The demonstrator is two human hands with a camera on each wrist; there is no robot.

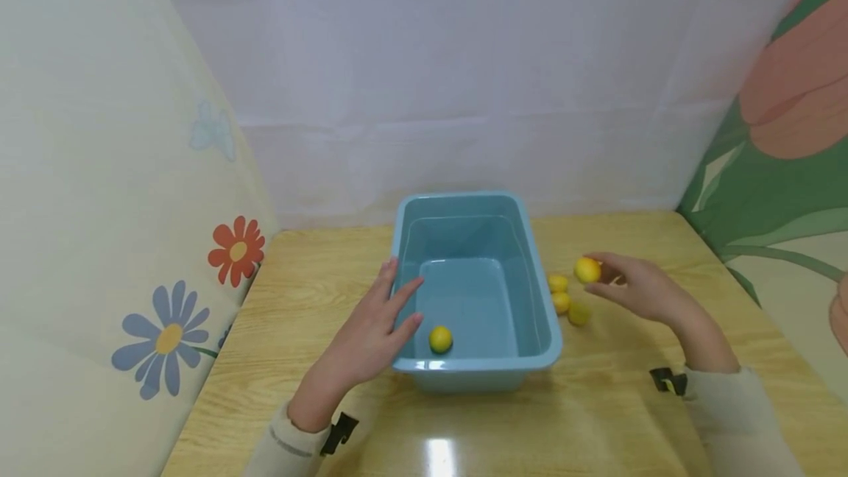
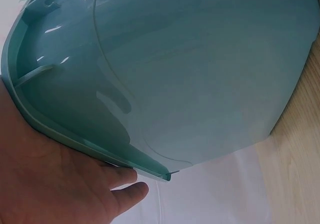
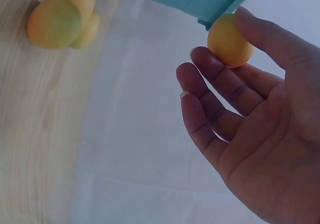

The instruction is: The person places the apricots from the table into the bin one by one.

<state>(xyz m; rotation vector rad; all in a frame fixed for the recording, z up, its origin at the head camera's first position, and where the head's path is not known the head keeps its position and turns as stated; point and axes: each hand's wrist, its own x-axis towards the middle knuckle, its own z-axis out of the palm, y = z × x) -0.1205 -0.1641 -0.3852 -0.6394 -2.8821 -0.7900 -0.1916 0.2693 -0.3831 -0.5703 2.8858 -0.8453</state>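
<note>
A blue plastic tub (image 1: 464, 300) stands in the middle of the table, with one small round yellow fruit (image 1: 440, 339) on its floor near the front left. Over the tub's left rim lies my left hand (image 1: 371, 333), fingers straight and spread; the left wrist view has it along the outside of the rim (image 2: 75, 146). To the right of the tub, my right hand (image 1: 639, 285) pinches another yellow fruit (image 3: 230, 40) between thumb and fingertips, raised above the table. Just below it, three more fruits (image 1: 560, 303) lie together close to the tub's right wall, yellow with a greenish tint.
The light wood table (image 1: 318, 278) ends at a white cloth backdrop (image 1: 397, 94). Flower-printed panels flank it, a cream one (image 1: 99, 205) at left and a green and pink one (image 1: 782, 131) at right.
</note>
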